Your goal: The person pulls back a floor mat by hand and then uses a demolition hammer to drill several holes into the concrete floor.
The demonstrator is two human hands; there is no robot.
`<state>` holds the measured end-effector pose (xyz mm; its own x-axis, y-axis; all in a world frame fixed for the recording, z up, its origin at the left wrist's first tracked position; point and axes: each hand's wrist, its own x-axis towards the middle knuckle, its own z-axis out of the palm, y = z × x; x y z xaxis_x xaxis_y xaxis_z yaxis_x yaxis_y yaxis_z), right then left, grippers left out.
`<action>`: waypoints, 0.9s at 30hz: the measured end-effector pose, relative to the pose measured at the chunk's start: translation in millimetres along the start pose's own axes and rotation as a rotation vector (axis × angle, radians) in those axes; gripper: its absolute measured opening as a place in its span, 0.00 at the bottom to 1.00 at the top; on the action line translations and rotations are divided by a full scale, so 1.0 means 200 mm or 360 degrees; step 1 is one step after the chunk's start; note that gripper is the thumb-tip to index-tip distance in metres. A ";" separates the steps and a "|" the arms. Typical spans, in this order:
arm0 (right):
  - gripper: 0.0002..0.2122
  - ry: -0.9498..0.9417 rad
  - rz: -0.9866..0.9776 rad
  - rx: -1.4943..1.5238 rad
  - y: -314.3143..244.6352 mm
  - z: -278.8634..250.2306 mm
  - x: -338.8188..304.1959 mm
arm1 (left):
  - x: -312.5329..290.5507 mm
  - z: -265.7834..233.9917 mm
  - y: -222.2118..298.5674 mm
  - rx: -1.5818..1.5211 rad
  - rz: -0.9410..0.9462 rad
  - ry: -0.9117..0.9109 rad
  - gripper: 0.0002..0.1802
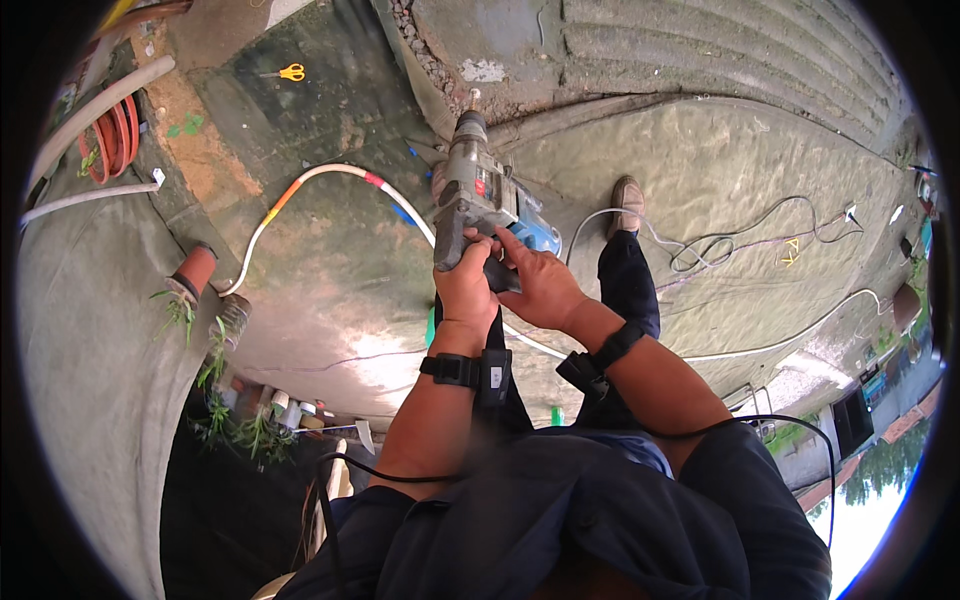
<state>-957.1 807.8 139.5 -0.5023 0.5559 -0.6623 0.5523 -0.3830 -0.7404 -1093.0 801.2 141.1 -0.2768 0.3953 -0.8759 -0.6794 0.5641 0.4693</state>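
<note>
A grey and blue hammer drill [480,190] is in front of me, its chuck end pointing away toward the ground's far edge. My left hand [466,288] is closed around the rear of the drill at its grey handle. Against the same rear part, beside the blue motor housing, my right hand [545,283] is closed with its fingers on the black grip. The fingers partly cover the handle, so the trigger is hidden. Near the drill's tip is a small pale spot [474,96] on the soil strip; whether a bit touches it I cannot tell.
A white hose [335,168] with orange and red bands curves across the ground at left. Yellow scissors [291,72] lie at the far left. A grey cable [715,245] loops on the right beside my shoe [628,200]. A terracotta pot [193,270] lies tipped at left.
</note>
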 end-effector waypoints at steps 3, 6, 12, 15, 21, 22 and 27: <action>0.44 -0.0009 0.0012 -0.0026 0.01 -0.01 0.00 | 0.00 0.00 0.00 -0.0047 -0.0058 0.0008 0.12; 0.44 -0.0026 0.0038 -0.0048 -0.01 -0.02 0.00 | -0.01 0.02 0.00 -0.0085 -0.0082 0.0048 0.13; 0.45 0.0000 -0.0007 -0.0042 0.01 -0.03 0.02 | 0.00 0.04 0.00 -0.0128 -0.0091 0.0049 0.13; 0.44 0.0002 -0.0008 -0.0035 0.00 -0.04 0.02 | 0.01 0.02 0.00 -0.0088 -0.0090 0.0063 0.12; 0.44 -0.0044 0.0048 -0.0029 -0.02 -0.05 0.03 | 0.02 0.04 0.02 -0.0079 -0.0081 0.0055 0.09; 0.45 -0.0021 0.0019 -0.0025 -0.01 -0.04 0.03 | 0.01 0.04 0.01 -0.0071 -0.0081 0.0060 0.09; 0.45 0.0002 0.0007 -0.0047 0.01 -0.03 0.04 | 0.03 0.04 0.00 -0.0089 -0.0125 0.0079 0.10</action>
<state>-956.0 815.0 132.6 -0.4988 0.5552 -0.6656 0.5742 -0.3635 -0.7336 -1090.4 809.6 136.2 -0.2533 0.3144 -0.9149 -0.7370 0.5499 0.3930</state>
